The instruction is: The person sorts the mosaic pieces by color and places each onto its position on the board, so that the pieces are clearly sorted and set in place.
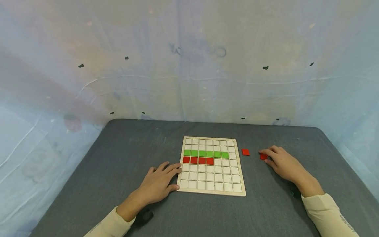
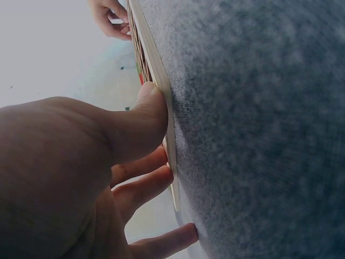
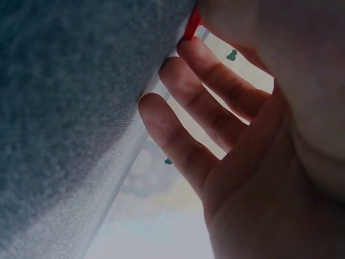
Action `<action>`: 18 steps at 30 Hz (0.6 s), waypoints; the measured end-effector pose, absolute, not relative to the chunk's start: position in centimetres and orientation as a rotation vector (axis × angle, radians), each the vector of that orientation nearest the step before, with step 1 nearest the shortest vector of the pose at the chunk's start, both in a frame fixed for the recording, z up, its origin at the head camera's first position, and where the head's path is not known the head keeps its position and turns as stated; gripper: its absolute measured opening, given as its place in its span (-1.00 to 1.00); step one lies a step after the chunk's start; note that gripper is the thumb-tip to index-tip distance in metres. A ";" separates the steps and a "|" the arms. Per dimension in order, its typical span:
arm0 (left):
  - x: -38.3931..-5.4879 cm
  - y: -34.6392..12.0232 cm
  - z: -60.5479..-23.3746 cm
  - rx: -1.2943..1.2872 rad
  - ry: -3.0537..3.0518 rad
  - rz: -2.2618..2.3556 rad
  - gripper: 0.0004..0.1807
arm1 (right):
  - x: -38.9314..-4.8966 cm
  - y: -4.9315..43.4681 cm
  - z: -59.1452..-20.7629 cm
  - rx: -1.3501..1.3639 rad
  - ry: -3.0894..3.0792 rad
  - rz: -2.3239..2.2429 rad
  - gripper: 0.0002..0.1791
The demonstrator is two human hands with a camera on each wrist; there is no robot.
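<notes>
A wooden grid board [image 1: 211,193] lies on the table, with several green tiles [image 1: 202,153] in one row and several red tiles [image 1: 194,160] in the row below. My left hand [image 1: 158,184] rests at the board's left edge, fingers spread and extended; its thumb touches the wooden edge in the left wrist view. To the right of the board, my right hand [image 1: 285,164] pinches a red square tile [image 1: 263,157] between thumb and index finger, low at the table. The other fingertips [image 3: 153,105] reach down to the cloth. Between board and right hand lies another red tile [image 1: 245,152].
Dark grey cloth covers the table [image 1: 142,141], whose far edge meets a pale, marked sheet [image 1: 189,65] hanging behind and along both sides. Below my left wrist is a small black object [image 1: 145,217].
</notes>
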State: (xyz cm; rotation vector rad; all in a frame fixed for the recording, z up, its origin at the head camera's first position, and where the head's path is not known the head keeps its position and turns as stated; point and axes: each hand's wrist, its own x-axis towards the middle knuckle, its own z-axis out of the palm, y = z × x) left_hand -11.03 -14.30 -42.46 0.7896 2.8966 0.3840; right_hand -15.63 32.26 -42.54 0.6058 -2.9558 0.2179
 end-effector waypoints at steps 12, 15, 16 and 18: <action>-11.1 -14.3 -42.3 0.771 2.901 0.352 -0.37 | -15.7 32.2 -42.3 0.622 -2.962 0.233 -0.58; -11.0 -14.2 -42.2 0.764 2.892 0.357 -0.37 | -15.7 32.4 -42.4 0.635 -2.958 0.240 -0.58; -11.0 -14.2 -42.2 0.762 2.888 0.362 -0.37 | -15.7 32.4 -42.4 0.638 -2.956 0.240 -0.58; -10.9 -14.2 -42.1 0.759 2.881 0.370 -0.37 | -15.7 32.4 -42.5 0.641 -2.953 0.241 -0.58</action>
